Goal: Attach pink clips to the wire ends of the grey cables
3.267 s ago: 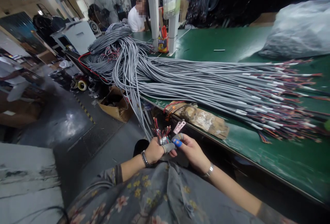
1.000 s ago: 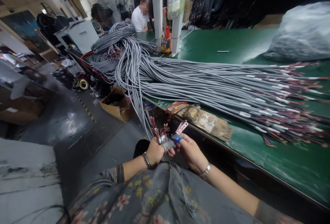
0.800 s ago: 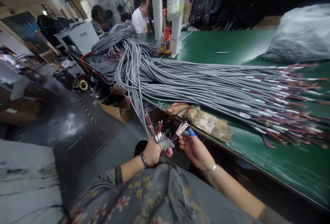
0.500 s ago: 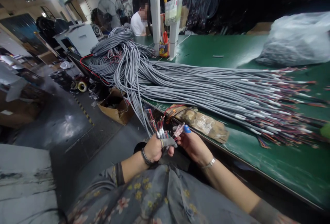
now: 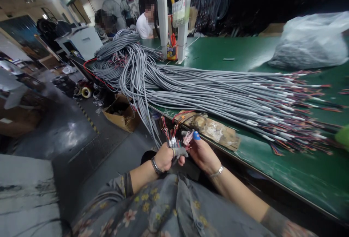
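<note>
My left hand (image 5: 165,157) is closed round several grey cables, with a grey covering on one finger. Out of the top of that fist stand the white-banded cable ends (image 5: 172,141) and their fanned red and dark wires. Close by on the right, my right hand (image 5: 204,154) pinches a small pale pink piece (image 5: 188,137) with dark marks, whose kind I cannot make out. Blue tape (image 5: 196,135) wraps the right thumb. Thin wires show between the two hands, and the lower fingers of the right hand are partly hidden.
A thick bundle of grey cables (image 5: 191,84) covers much of the green table (image 5: 272,171). A worn wooden board (image 5: 222,135) lies at its front edge. An open cardboard box (image 5: 122,115) stands below. At the back are a plastic bag (image 5: 311,44) and a seated person (image 5: 144,26).
The view has shifted slightly. The cable ends in my left hand tilt a little more to the right; both hands keep their grip in nearly the same place.
</note>
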`<state>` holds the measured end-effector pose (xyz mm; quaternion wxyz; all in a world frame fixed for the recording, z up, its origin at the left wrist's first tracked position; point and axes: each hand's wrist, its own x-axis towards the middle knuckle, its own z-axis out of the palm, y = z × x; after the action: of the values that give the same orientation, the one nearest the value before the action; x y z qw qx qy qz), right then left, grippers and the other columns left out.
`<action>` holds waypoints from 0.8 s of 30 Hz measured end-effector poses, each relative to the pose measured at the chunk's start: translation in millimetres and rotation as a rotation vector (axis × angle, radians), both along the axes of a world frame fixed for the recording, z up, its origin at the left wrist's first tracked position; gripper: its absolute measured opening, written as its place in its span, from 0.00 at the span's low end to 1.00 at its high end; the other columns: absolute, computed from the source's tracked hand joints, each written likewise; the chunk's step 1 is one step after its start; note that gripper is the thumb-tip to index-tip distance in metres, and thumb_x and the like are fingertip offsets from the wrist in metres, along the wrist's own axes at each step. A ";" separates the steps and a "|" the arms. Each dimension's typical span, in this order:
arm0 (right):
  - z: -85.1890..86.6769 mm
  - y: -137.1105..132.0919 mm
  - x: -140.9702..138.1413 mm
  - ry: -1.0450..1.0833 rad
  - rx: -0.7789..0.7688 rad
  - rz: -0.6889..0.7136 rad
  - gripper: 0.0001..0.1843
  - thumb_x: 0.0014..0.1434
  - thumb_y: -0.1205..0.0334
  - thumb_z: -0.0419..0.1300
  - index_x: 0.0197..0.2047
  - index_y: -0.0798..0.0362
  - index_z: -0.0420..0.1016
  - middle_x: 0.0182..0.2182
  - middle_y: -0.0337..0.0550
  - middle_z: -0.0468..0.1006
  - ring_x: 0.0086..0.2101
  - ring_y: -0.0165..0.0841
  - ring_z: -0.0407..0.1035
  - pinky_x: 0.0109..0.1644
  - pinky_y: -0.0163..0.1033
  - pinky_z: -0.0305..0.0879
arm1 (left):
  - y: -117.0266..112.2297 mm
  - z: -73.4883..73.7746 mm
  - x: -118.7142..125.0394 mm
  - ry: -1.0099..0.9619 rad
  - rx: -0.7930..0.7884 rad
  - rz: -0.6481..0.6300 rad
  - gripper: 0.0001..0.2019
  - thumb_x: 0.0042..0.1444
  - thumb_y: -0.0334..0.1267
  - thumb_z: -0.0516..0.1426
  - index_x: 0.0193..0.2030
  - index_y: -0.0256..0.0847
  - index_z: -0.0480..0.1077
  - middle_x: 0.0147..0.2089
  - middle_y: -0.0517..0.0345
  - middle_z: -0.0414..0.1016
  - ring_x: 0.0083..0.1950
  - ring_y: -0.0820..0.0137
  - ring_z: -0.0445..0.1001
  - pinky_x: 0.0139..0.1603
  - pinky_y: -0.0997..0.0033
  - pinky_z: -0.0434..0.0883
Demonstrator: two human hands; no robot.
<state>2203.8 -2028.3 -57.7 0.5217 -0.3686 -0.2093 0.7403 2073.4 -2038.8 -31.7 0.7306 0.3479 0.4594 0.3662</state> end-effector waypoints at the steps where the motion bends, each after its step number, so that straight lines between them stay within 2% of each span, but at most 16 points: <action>1: -0.2 -0.5 0.6 -0.001 -0.003 0.008 0.25 0.38 0.40 0.72 0.28 0.53 0.74 0.23 0.38 0.69 0.26 0.30 0.60 0.31 0.37 0.60 | -0.5 0.9 -0.1 0.002 0.004 0.004 0.19 0.31 0.48 0.68 0.18 0.33 0.70 0.12 0.58 0.65 0.12 0.77 0.60 0.14 0.75 0.60; 9: 3.9 -6.2 6.3 0.054 -0.060 0.157 0.26 0.40 0.37 0.69 0.30 0.53 0.76 0.25 0.39 0.71 0.25 0.28 0.62 0.30 0.34 0.62 | -15.2 1.2 -7.1 0.026 0.054 0.034 0.19 0.34 0.50 0.67 0.17 0.33 0.70 0.12 0.57 0.67 0.13 0.75 0.62 0.16 0.74 0.63; 13: 4.3 -6.9 4.7 -0.006 -0.002 0.094 0.23 0.42 0.43 0.71 0.31 0.52 0.75 0.25 0.38 0.71 0.25 0.28 0.61 0.31 0.35 0.61 | -19.8 0.7 -7.0 0.044 0.105 0.073 0.19 0.37 0.51 0.65 0.17 0.35 0.70 0.13 0.57 0.68 0.15 0.75 0.64 0.19 0.74 0.64; 16: 3.6 -6.3 3.7 -0.059 0.044 0.042 0.24 0.42 0.41 0.70 0.30 0.54 0.74 0.24 0.38 0.70 0.26 0.28 0.61 0.30 0.35 0.60 | -17.7 4.0 -3.6 0.054 0.096 0.130 0.20 0.35 0.51 0.66 0.17 0.36 0.68 0.11 0.59 0.65 0.14 0.76 0.62 0.18 0.75 0.62; 20: 1.1 -3.4 4.8 -0.040 0.034 0.068 0.26 0.41 0.39 0.70 0.31 0.53 0.73 0.24 0.38 0.70 0.26 0.29 0.61 0.30 0.35 0.61 | -13.3 8.9 1.2 0.041 0.081 0.160 0.20 0.33 0.51 0.66 0.16 0.36 0.66 0.11 0.60 0.63 0.14 0.77 0.62 0.17 0.75 0.61; 24: -3.2 -0.1 5.1 -0.018 0.080 0.119 0.26 0.47 0.37 0.66 0.33 0.53 0.73 0.25 0.40 0.72 0.27 0.32 0.64 0.31 0.38 0.62 | -11.0 11.2 3.7 0.022 0.063 0.183 0.20 0.32 0.51 0.66 0.16 0.37 0.65 0.11 0.60 0.64 0.15 0.77 0.62 0.18 0.75 0.61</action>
<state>2208.9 -2028.4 -60.8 0.4894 -0.3411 -0.2652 0.7575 2077.1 -2049.7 -20.5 0.6776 0.3315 0.4855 0.4418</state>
